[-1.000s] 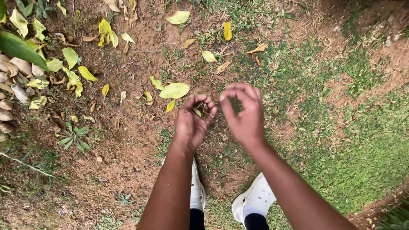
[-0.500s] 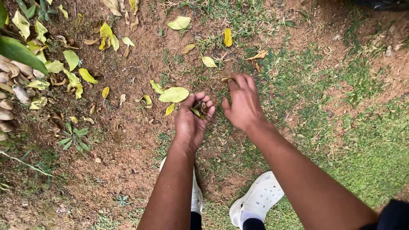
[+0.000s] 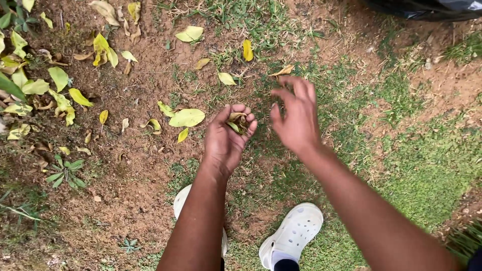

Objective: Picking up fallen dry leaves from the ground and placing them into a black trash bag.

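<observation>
My left hand (image 3: 226, 138) is cupped around a small bunch of dry brown and green leaves (image 3: 237, 121), held above the ground. My right hand (image 3: 297, 116) hovers just to its right with fingers spread and curled, holding nothing that I can see. A brown dry leaf (image 3: 282, 71) lies on the grass just beyond the right fingertips. A large yellow-green leaf (image 3: 187, 118) lies on the bare soil left of my left hand.
Several yellow fallen leaves (image 3: 63, 85) are scattered over the red-brown soil at the left and top. Grass (image 3: 422, 165) covers the right side. My white clogs (image 3: 293, 233) stand at the bottom. A dark bag edge (image 3: 427, 7) shows at the top right.
My right hand went down to the ground near a brown leaf, then lifted and opened beside the left hand. The view shifted slightly left and down.
</observation>
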